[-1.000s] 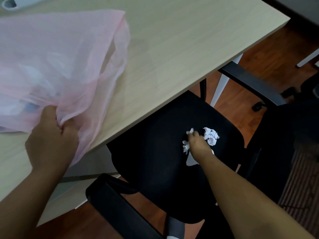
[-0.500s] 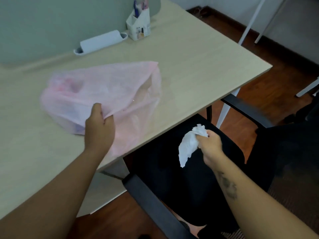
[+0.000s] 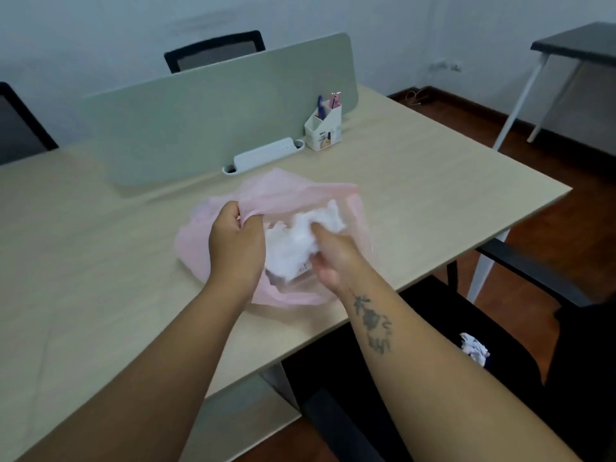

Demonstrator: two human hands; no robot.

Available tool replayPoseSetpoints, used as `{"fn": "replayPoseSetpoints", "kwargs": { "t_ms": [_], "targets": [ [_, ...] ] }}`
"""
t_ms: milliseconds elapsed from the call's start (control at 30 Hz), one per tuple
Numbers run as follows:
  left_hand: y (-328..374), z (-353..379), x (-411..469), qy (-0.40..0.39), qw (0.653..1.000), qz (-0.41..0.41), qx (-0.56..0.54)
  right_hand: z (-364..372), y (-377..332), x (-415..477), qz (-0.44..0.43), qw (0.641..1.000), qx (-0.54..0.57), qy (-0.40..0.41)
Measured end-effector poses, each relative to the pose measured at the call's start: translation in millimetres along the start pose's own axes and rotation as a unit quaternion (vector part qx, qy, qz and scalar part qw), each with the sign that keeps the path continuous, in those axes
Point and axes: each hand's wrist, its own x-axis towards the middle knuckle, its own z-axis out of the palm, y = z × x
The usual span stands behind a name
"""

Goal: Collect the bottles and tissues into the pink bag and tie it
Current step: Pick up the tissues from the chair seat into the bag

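Observation:
The pink bag [image 3: 293,191] lies on the light wooden table [image 3: 433,181], its mouth facing me. My left hand [image 3: 235,243] pinches the upper edge of the bag's opening and holds it up. My right hand [image 3: 333,258] is at the opening, closed on a wad of white tissue [image 3: 300,241] that sits inside the mouth. Whatever else is in the bag shows only as pale shapes through the plastic. One more crumpled tissue [image 3: 473,348] rests on the black chair seat [image 3: 433,328] at the lower right.
A grey divider panel [image 3: 216,115] stands across the table's far side. In front of it are a white power strip [image 3: 263,155] and a white pen holder [image 3: 323,128]. The chair's armrest [image 3: 530,271] juts beside the table corner. A dark side table [image 3: 576,45] stands at far right.
My right hand has lifted the tissue from the chair seat up to the table and into the bag's mouth. My left hand keeps hold of the bag's edge. The view has tilted up.

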Motion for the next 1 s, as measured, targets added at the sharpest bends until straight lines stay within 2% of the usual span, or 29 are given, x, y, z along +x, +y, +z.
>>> {"fn": "replayPoseSetpoints", "kwargs": {
  "t_ms": [33, 67, 100, 133, 300, 400, 500, 567, 633, 767, 800, 900, 1000],
  "targets": [
    [-1.4, -2.6, 1.6, -0.002, 1.0, -0.003, -0.002, 3.2, 6.2, 1.7, 0.027, 0.988, -0.143, -0.052],
    [-4.2, -5.0, 2.7, -0.005, 1.0, -0.007, -0.003, 1.0, 9.7, 4.9, 0.04, 0.957, -0.276, -0.082],
    [-7.1, -7.9, 2.0, -0.006, 1.0, -0.013, -0.002, -3.7, 9.9, 6.4, 0.028, 0.929, -0.361, -0.08],
    [-10.4, -9.8, 0.7, -0.006, 1.0, -0.017, -0.002, -10.9, 6.0, 7.9, 0.005, 0.918, -0.392, -0.06],
    [-27.7, -9.6, -16.2, -0.023, 0.999, -0.03, 0.015, -64.9, -31.5, 0.9, -0.094, 0.926, -0.362, 0.051],
    [-40.9, 5.6, -27.9, -0.043, 0.997, -0.029, 0.053, -110.4, -50.8, -0.9, -0.154, 0.901, -0.377, 0.149],
    [-55.3, 30.6, -42.9, -0.073, 0.994, -0.028, 0.075, -174.7, -52.6, -1.9, -0.166, 0.87, -0.405, 0.226],
    [-66.9, 47.0, -52.0, -0.079, 0.993, -0.025, 0.089, -230.8, -42.8, 0.8, -0.145, 0.836, -0.458, 0.266],
    [-76.8, 61.0, -55.4, -0.076, 0.99, -0.006, 0.116, -285.4, -30.4, 8.3, -0.085, 0.786, -0.543, 0.284],
    [-80.4, 79.4, -54.7, -0.082, 0.986, 0.009, 0.146, -360.6, -4.2, 27.8, 0.106, 0.654, -0.718, 0.213],
    [-80.4, 80.8, -54.1, -0.082, 0.984, 0.019, 0.156, -372.0, 1.1, 30.2, 0.129, 0.637, -0.733, 0.2],
    [-81.2, 85.3, -54.5, -0.09, 0.979, 0.031, 0.18, -410.0, 19.3, 38.8, 0.149, 0.627, -0.738, 0.2],
    [-82.2, 87.1, -52.4, -0.079, 0.98, 0.016, 0.181, -439.0, 35.5, 44.9, 0.168, 0.599, -0.76, 0.19]
  ]
}}
